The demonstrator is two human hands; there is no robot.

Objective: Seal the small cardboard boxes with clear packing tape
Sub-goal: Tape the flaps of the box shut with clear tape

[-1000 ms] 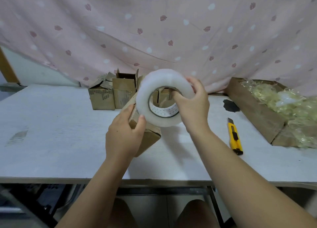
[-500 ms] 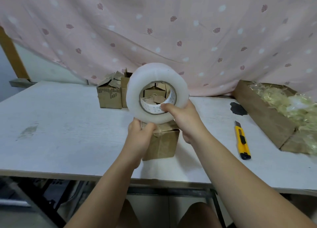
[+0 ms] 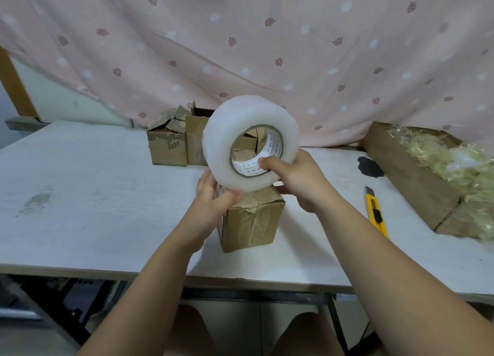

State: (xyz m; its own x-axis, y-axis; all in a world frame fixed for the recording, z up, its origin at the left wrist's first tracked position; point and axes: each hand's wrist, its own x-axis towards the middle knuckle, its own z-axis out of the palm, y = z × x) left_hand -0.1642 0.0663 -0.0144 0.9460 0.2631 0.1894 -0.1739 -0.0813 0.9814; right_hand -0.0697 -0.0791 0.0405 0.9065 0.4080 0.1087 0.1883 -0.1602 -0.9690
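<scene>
White table (image 3: 80, 181); left hand (image 3: 213, 203), right hand (image 3: 302, 181) hold tape roll (image 3: 222, 141) over box (image 3: 251, 222)

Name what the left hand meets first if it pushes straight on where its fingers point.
The tape roll, whose lower edge the left hand pinches; beyond, probably the open boxes at the back.

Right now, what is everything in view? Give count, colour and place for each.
table: one, white
curtain: one, pink, behind
near box: one, brown, table front centre
tape roll: one, clear-white, held over the near box
back boxes: at least two, brown, by the curtain; others hidden
utility knife: one, yellow, table right
tray: one, brown, far right, holding yellowish wrapping
left hand: one, grips the roll's lower edge
right hand: one, thumb in the roll's core
</scene>
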